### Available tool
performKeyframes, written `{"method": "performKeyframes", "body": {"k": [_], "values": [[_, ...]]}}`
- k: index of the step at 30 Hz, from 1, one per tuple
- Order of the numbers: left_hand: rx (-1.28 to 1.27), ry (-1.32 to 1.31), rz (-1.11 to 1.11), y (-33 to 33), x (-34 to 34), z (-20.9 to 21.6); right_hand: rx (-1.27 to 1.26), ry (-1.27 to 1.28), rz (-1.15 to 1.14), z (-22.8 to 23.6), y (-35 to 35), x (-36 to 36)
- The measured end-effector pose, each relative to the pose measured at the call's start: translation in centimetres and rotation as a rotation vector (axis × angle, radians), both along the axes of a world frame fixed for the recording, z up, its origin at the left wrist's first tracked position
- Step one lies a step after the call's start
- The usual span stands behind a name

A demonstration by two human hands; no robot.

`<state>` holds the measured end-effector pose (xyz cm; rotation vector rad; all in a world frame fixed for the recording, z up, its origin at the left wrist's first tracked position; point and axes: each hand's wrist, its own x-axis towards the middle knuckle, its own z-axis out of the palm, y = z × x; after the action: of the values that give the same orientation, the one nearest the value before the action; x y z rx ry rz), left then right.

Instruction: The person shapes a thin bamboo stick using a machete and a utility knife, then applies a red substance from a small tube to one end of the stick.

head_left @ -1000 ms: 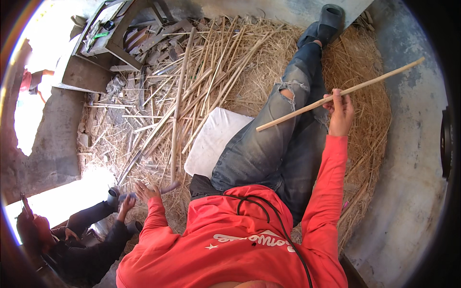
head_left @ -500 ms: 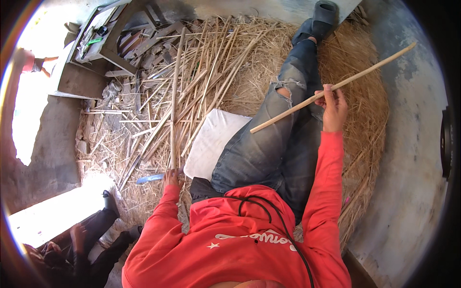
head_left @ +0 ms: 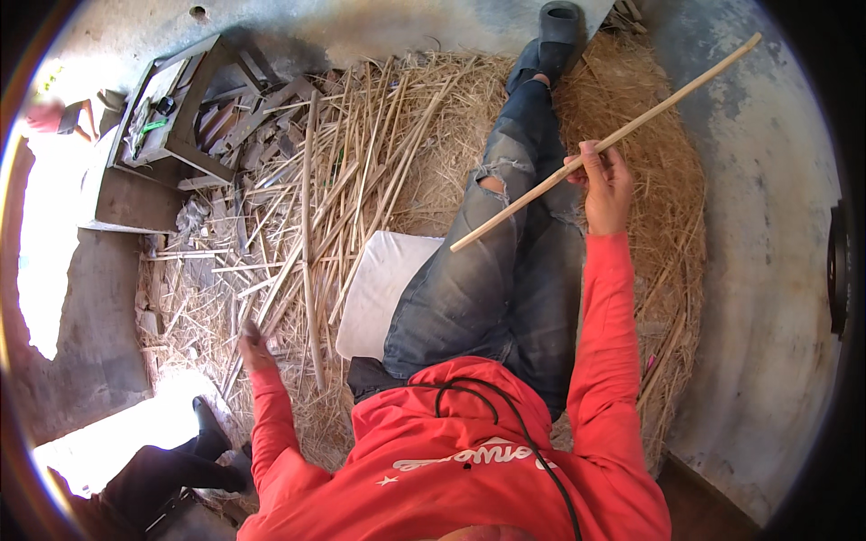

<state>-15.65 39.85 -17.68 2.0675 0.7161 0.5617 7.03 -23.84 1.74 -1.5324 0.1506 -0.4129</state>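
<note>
A pale wooden stick point(head_left: 640, 121), at two o'clock from centre, is pinched between thumb and curled fingers of the right hand point(head_left: 608, 191); the left hand point(head_left: 256, 352), at eight, is blurred, its opening and any hold untellable; loose sticks point(head_left: 347, 185) lie toward ten.

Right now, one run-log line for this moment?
right hand: holding wooden stick | left hand: out to left, blurred, hold unclear | loose sticks: strewn on straw
</note>
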Motion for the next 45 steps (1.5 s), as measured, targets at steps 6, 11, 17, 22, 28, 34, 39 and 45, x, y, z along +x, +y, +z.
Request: {"method": "performKeyframes", "body": {"k": [6,11,17,22,28,34,39,45], "values": [[0.4,-0.354,-0.115,-7.6,8.8,16.0,-0.007,-0.062,0.093,3.9,2.6,-0.7],[-0.122,-0.687,-0.56,-21.2,17.7,27.4,0.083,-0.056,0.367,7.4,5.6,-3.2],[-0.467,-0.742,-0.884,-34.1,20.7,29.8,0.586,0.08,0.478,8.6,9.4,-5.5],[-0.519,-0.83,-0.99,-41.1,17.7,28.1,0.896,-0.066,0.48,8.3,9.1,-5.3],[-0.351,-0.778,-1.258,-41.1,16.8,27.9,0.84,0.02,0.499,8.6,6.6,-6.8],[-0.586,-0.497,-1.302,-37.9,18.4,30.0,0.364,0.093,0.518,9.2,6.1,-6.5],[-0.525,-0.436,-1.194,-39.1,23.1,34.9,0.144,0.014,0.512,10.9,5.0,-7.4],[-0.772,-0.496,-1.316,-42.9,25.1,41.0,0.168,-0.092,0.448,12.5,6.0,-9.2]]}}
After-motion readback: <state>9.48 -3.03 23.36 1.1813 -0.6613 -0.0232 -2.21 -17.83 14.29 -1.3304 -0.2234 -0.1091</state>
